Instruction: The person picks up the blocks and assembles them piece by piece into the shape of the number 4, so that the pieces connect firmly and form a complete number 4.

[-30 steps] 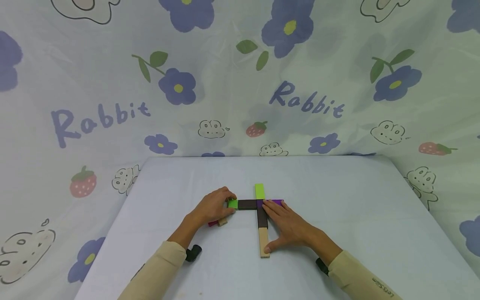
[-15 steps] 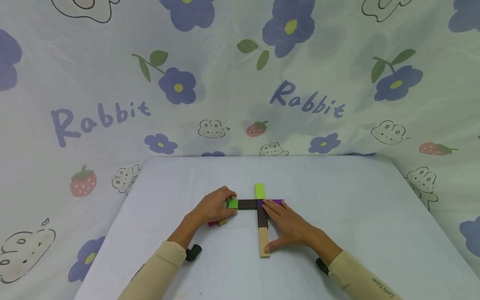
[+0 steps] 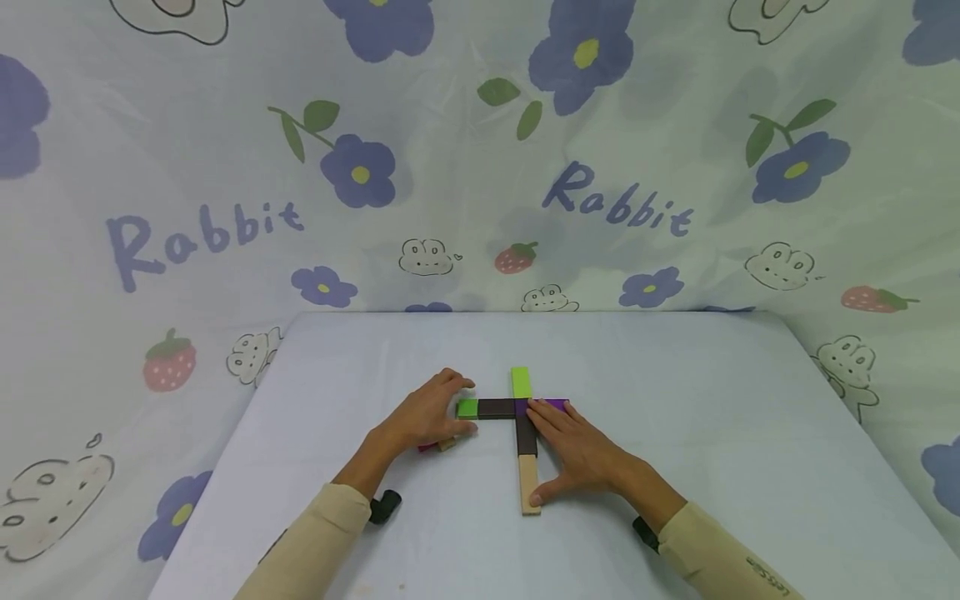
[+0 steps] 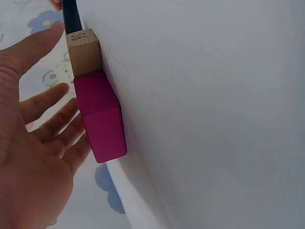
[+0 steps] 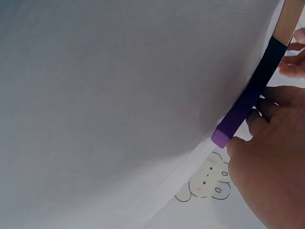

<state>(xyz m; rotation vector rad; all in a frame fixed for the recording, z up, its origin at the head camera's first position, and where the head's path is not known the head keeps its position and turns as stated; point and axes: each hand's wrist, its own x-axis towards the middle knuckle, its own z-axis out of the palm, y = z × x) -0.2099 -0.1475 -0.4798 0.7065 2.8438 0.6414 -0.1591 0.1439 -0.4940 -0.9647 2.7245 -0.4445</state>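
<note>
In the head view my left hand [image 3: 422, 414] stands around a green block [image 3: 467, 408], thumb and fingers spread with a gap on both sides. The green block joins the left end of a dark block [image 3: 497, 408]. My right hand [image 3: 583, 457] rests on a cross of flat blocks, fingers extended over the purple block [image 3: 555, 404] and thumb on the wooden block [image 3: 528, 483]. A second dark block [image 3: 527, 436] and a lime block [image 3: 521, 382] form the upright line. Beside my left palm lies a magenta block [image 4: 102, 119], partly hidden in the head view.
A small wooden block [image 4: 86, 55] with a printed mark sits against the magenta one. Black wrist cameras [image 3: 386, 507] show near both sleeves. The white table [image 3: 675, 358] ends at a patterned curtain [image 3: 480, 167] behind.
My left fingers and thumb have come away from the green block and spread wider. The block stays at the end of the dark one. My right hand has stayed in place.
</note>
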